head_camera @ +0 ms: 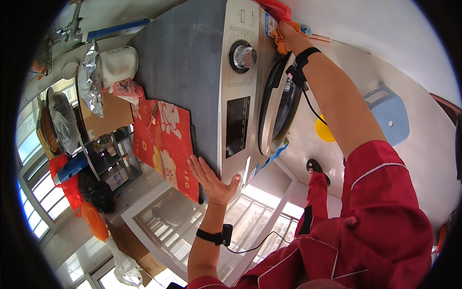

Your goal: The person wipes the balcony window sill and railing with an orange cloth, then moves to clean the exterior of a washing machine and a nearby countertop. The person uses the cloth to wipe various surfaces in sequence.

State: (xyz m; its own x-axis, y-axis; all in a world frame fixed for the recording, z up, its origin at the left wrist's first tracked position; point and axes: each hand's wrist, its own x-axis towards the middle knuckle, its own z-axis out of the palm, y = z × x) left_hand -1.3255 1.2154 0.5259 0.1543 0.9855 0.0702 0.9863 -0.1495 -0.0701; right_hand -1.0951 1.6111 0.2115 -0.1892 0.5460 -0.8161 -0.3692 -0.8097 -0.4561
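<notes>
My right hand (287, 36) holds a bunched orange cloth (279, 42) against the front panel of a front-loading washing machine (177, 54), beside a blue-and-white sticker (270, 24). My left hand (213, 184) lies palm down with its fingers apart on the machine's top edge, its fingertips at the border of a red patterned mat (162, 144). Between my hands are the silver control knob (244, 56), the dark display (238, 126) and the round glass door (279, 108), seen at a steep angle. Both wrists wear black straps with small cabled devices.
A white plastic jug (119, 65), a silver foil bag (92, 79) and a cardboard box (108, 119) stand beyond the machine. A blue plastic stool (389, 115) and a yellow round object (325, 128) are on the floor side. A white-framed glass panel (151, 213) is near my left arm.
</notes>
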